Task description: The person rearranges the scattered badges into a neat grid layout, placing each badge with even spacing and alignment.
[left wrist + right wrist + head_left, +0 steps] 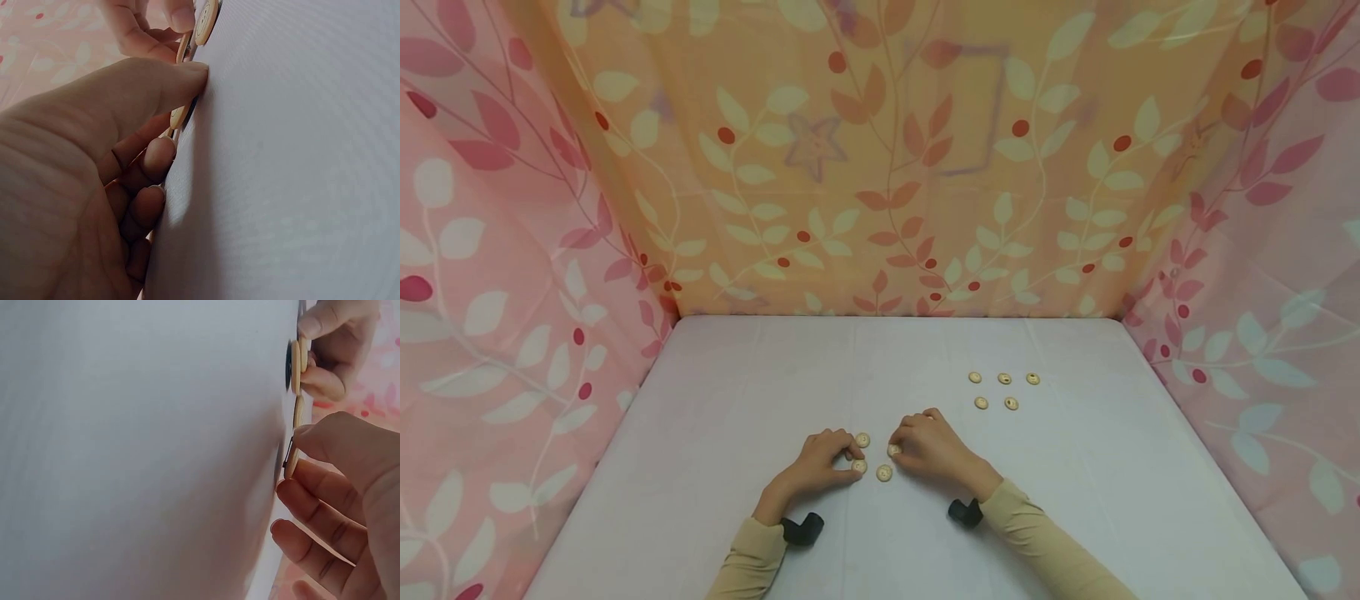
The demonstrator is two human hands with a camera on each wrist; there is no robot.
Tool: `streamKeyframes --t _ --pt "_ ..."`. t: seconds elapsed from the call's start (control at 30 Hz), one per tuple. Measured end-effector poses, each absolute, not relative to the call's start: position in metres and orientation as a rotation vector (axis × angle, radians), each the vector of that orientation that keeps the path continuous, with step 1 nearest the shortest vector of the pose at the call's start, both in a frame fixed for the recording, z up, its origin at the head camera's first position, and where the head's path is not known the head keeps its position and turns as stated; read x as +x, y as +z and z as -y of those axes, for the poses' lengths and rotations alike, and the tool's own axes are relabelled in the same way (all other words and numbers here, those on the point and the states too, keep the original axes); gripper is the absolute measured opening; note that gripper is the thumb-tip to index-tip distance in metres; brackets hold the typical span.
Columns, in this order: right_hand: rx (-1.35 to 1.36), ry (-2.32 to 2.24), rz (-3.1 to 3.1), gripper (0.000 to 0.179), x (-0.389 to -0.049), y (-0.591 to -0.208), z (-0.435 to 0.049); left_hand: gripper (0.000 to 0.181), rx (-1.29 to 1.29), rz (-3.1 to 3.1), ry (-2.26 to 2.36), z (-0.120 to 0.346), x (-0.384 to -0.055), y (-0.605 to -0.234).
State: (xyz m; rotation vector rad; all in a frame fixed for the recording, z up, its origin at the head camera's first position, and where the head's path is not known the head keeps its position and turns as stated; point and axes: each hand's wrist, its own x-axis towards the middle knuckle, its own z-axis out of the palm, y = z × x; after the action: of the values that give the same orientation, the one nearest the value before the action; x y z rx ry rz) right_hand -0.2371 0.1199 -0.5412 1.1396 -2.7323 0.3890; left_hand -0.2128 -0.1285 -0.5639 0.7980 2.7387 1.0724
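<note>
Near the middle of the table, my left hand (820,461) pinches a round wooden disc (859,467) between thumb and forefinger. In the left wrist view its thumb (181,81) lies over that disc's edge, close to the cloth. Opposite, my right hand (936,446) pinches another wooden disc (893,450) by its edge. The right wrist view shows this disc (292,459) tilted, with a small dark piece on its underside. Between the hands lie two more discs, one behind (862,439) and one in front (884,473), both with dark markings on top.
Several similar discs (1004,378) lie in two loose rows toward the back right. A white cloth (737,375) covers the table. Patterned curtains (880,167) enclose the back and both sides. Black wrist cameras (803,529) sit on both wrists.
</note>
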Motion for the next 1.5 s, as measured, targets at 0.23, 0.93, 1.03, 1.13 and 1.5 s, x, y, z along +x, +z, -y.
streamKeyframes --t 0.23,0.93,1.03,1.13,1.5 --pt "1.102 0.453 2.757 0.009 -0.239 -0.540 -0.129 0.021 0.787 -2.758 1.055 0.128 -0.213 -0.565" --pt "0.970 0.514 2.758 0.007 -0.241 -0.543 -0.157 0.021 0.808 -2.760 1.066 0.128 -0.213 -0.564" --pt "0.952 0.515 2.764 0.006 -0.241 -0.542 -0.162 0.021 0.806 -2.759 1.066 0.127 -0.213 -0.564" --pt "0.932 0.519 2.764 0.006 -0.240 -0.541 -0.167 0.021 0.803 -2.755 1.067 0.127 -0.212 -0.564" --pt "0.843 0.494 2.754 0.010 -0.240 -0.539 -0.187 0.021 0.799 -2.751 1.068 0.128 -0.211 -0.564"
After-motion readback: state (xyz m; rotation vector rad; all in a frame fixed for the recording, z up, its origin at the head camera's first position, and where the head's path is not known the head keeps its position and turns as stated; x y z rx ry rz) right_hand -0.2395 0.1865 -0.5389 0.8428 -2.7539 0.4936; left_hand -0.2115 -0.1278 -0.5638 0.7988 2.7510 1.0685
